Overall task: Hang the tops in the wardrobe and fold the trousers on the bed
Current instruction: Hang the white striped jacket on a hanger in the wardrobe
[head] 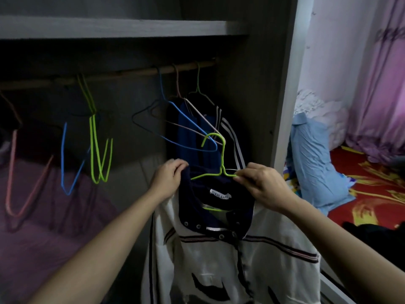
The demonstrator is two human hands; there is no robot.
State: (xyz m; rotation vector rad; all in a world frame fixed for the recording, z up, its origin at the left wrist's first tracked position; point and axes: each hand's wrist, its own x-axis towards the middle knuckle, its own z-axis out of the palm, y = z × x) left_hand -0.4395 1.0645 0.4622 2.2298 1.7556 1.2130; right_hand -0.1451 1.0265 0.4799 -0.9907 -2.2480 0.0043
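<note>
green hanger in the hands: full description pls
The green hanger is thin wire, bright lime, upright, with its hook free below the rail. Its shoulders sit inside the navy collar of the white jacket; the bottom bar shows through the neck opening. The right hand pinches one shoulder, and the left hand grips the collar.

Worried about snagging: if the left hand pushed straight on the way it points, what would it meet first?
Probably the blue hanger on the rail, just beyond the left hand; depth is unclear.
</note>
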